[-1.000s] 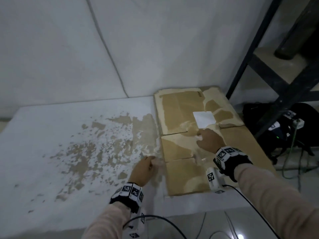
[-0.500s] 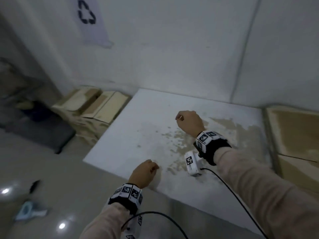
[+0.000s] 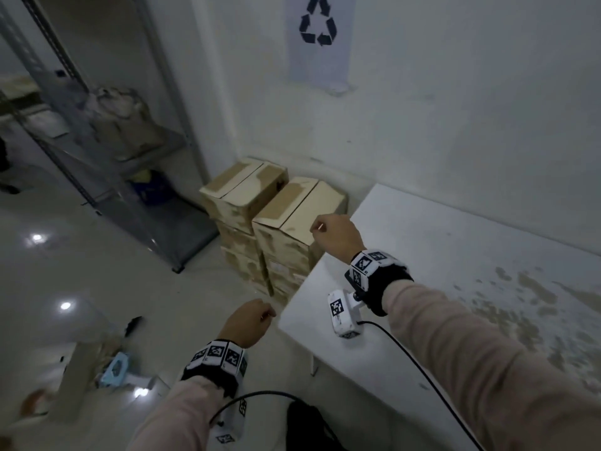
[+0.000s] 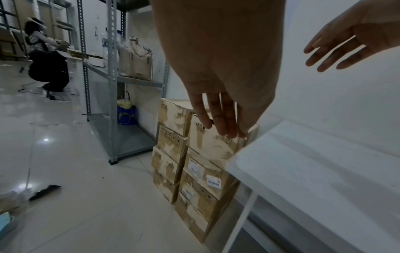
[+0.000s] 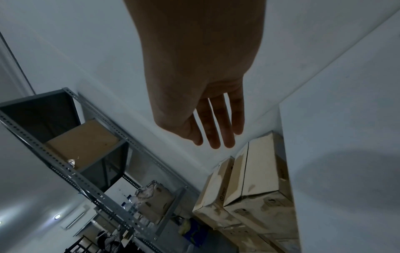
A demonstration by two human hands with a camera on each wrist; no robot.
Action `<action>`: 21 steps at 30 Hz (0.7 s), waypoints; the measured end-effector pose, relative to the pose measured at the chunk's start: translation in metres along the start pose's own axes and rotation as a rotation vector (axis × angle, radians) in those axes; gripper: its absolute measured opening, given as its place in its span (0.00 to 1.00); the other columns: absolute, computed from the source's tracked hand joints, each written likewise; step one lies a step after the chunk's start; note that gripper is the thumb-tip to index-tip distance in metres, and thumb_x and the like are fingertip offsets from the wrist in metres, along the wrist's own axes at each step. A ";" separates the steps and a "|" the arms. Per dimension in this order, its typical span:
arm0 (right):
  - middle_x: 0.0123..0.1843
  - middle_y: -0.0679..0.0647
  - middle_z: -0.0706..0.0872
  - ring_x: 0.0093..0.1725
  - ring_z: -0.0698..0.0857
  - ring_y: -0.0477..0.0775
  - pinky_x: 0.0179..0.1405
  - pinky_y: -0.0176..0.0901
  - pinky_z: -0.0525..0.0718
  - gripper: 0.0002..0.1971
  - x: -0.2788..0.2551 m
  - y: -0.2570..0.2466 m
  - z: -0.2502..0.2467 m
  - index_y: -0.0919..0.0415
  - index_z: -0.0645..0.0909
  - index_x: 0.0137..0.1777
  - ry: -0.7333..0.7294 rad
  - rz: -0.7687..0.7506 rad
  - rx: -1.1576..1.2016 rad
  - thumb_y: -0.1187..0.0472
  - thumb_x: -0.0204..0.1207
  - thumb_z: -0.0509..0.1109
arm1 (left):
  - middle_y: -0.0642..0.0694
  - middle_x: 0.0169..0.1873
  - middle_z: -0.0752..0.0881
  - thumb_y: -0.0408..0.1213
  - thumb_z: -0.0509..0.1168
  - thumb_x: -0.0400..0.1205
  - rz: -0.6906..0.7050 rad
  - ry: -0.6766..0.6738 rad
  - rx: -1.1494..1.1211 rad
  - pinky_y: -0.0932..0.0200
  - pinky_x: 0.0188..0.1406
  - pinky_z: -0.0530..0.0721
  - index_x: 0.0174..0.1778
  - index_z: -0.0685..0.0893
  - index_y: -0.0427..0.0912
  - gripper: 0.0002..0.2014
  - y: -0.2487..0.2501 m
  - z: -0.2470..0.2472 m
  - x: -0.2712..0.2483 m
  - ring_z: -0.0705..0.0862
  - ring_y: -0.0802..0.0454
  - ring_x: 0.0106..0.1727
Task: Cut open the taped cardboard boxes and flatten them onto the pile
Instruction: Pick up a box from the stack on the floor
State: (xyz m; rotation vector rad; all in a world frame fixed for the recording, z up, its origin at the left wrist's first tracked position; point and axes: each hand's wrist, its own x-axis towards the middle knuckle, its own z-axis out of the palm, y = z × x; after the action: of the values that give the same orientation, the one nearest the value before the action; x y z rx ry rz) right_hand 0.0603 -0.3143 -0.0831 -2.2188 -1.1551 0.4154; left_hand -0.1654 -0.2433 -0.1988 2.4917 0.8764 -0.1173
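Note:
Two stacks of taped cardboard boxes stand on the floor against the wall, just left of the white table. My right hand hovers over the top box of the nearer stack, fingers straight and empty in the right wrist view. My left hand hangs lower, off the table's left corner and in front of the stacks, holding nothing; its fingers point at the top box. The top of the farther stack is untouched. The flattened pile is out of view.
A grey metal shelf rack with a bag stands left of the boxes. A recycling sign hangs on the wall. A light-blue object and a black scrap lie on the floor. A person crouches far left.
The view has swung left from the flattened pile to the box stacks. My right hand moved from the pile across the table to above the nearer stack; my left hand left the table.

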 end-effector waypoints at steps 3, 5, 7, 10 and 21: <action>0.49 0.54 0.89 0.48 0.85 0.57 0.47 0.46 0.84 0.11 0.050 -0.010 0.021 0.53 0.87 0.46 0.007 0.019 -0.006 0.64 0.74 0.63 | 0.44 0.58 0.81 0.38 0.57 0.86 0.022 -0.012 0.008 0.61 0.57 0.74 0.62 0.83 0.44 0.13 -0.028 -0.019 0.042 0.79 0.48 0.60; 0.48 0.55 0.89 0.48 0.85 0.58 0.49 0.49 0.85 0.11 0.084 -0.012 0.031 0.54 0.87 0.45 0.014 0.031 -0.012 0.63 0.74 0.63 | 0.44 0.59 0.81 0.39 0.57 0.86 0.033 -0.033 0.016 0.59 0.59 0.75 0.63 0.83 0.44 0.13 -0.043 -0.035 0.071 0.79 0.47 0.61; 0.47 0.56 0.89 0.47 0.85 0.58 0.48 0.50 0.86 0.10 0.113 -0.015 0.040 0.54 0.87 0.45 0.010 0.053 -0.037 0.63 0.74 0.63 | 0.44 0.59 0.82 0.39 0.57 0.86 0.046 -0.041 0.012 0.58 0.59 0.76 0.63 0.83 0.44 0.13 -0.056 -0.050 0.098 0.80 0.47 0.60; 0.46 0.56 0.88 0.42 0.85 0.59 0.45 0.51 0.87 0.10 0.146 -0.016 0.050 0.56 0.86 0.46 0.002 0.107 -0.063 0.62 0.75 0.63 | 0.43 0.58 0.83 0.39 0.58 0.86 0.092 -0.063 0.021 0.55 0.58 0.79 0.61 0.83 0.43 0.13 -0.072 -0.069 0.129 0.81 0.46 0.58; 0.66 0.62 0.80 0.62 0.80 0.61 0.57 0.47 0.78 0.20 0.225 0.029 0.090 0.61 0.71 0.70 -0.178 0.563 -0.054 0.58 0.80 0.65 | 0.43 0.61 0.78 0.35 0.57 0.85 0.192 -0.197 0.014 0.52 0.60 0.78 0.70 0.74 0.42 0.17 -0.130 -0.116 0.271 0.78 0.46 0.62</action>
State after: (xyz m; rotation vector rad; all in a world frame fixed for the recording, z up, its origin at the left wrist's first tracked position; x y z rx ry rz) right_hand 0.1611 -0.1106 -0.1715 -2.5796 -0.6063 0.8301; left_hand -0.0403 0.0531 -0.2163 2.5107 0.5551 -0.2985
